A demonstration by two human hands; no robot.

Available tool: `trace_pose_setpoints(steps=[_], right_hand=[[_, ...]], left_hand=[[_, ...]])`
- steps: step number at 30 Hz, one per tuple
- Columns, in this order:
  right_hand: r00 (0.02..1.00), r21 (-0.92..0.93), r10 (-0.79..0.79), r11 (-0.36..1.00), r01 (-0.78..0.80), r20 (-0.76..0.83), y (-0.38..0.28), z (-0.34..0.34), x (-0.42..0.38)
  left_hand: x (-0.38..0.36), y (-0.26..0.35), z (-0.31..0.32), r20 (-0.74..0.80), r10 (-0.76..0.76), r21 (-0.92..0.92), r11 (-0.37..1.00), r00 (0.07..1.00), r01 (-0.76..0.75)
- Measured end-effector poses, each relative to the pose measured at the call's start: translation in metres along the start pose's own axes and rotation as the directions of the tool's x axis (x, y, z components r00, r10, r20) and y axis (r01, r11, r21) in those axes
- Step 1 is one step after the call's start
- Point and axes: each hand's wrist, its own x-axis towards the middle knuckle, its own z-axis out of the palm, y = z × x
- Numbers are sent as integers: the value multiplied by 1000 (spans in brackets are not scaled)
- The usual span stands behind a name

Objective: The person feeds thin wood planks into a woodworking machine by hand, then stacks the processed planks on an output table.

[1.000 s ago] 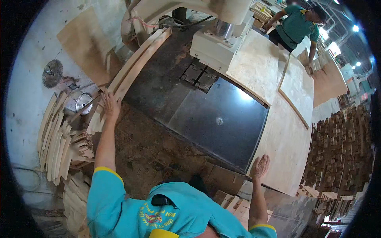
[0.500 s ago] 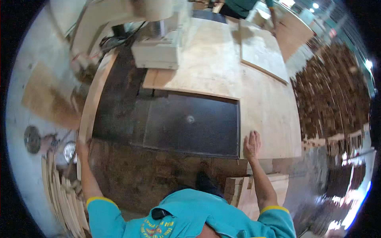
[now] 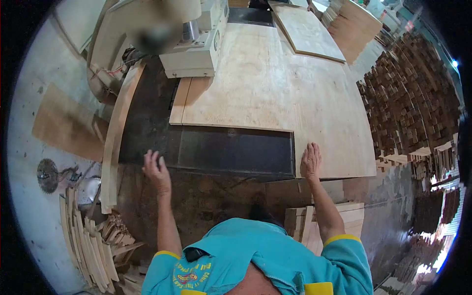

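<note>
My teal shirt (image 3: 236, 255) carries a yellow printed emblem with lettering on the back. The letters are too small and warped for me to read.

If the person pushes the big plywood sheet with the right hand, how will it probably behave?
The plywood sheet looks wide, thin and flat, so it would probably slide rather than tip or roll. It lies flat on the machine table, so it likely stays stiff while supported. With only the right hand at its near edge, it may turn slightly.

The plywood sheet (image 3: 275, 83) is seen pale tan with faint grain; the worktop (image 3: 236, 150) is shown black — the sleeves (image 3: 339, 250) are teal, edged in yellow.
</note>
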Motion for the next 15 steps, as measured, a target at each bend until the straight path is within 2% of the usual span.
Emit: trace_pose_setpoints(steps=[3, 4, 6, 8, 10, 11, 13, 14, 15], right_hand=[[1000, 28, -13, 1000, 14, -28, 2, 2, 1], [999, 32, -4, 999, 5, -42, 2, 2, 1], [999, 90, -33, 995, 31, 17, 9, -2, -2], [1000, 92, -25, 995, 26, -5, 18, 11, 0], [993, 65, -65, 995, 71, -100, 17, 13, -4], [990, -2, -92, 996, 93, -106, 10, 2, -8], [966, -177, -239, 959, 220, -98, 10, -8, -9], [960, -177, -263, 953, 244, -92, 13, -4, -7], [965, 35, -185, 980, 195, -188, 20, 6, -2]], left_hand=[[-9, 42, 6, 160, 42, -91, 995, 986, -28], [-10, 47, 3, 156, 58, -99, 994, 986, -43], [-15, 65, 4, 260, 170, -183, 975, 951, -124], [-21, 68, 7, 285, 266, -218, 953, 921, -209], [-23, 67, 10, 344, 168, -177, 978, 924, -112], [-21, 69, 11, 345, 194, -198, 971, 918, -131], [-25, 64, 3, 452, 124, -50, 992, 883, -114], [-27, 59, 1, 442, 102, -42, 995, 891, -94], [-26, 56, 2, 471, 99, -23, 995, 877, -99]])
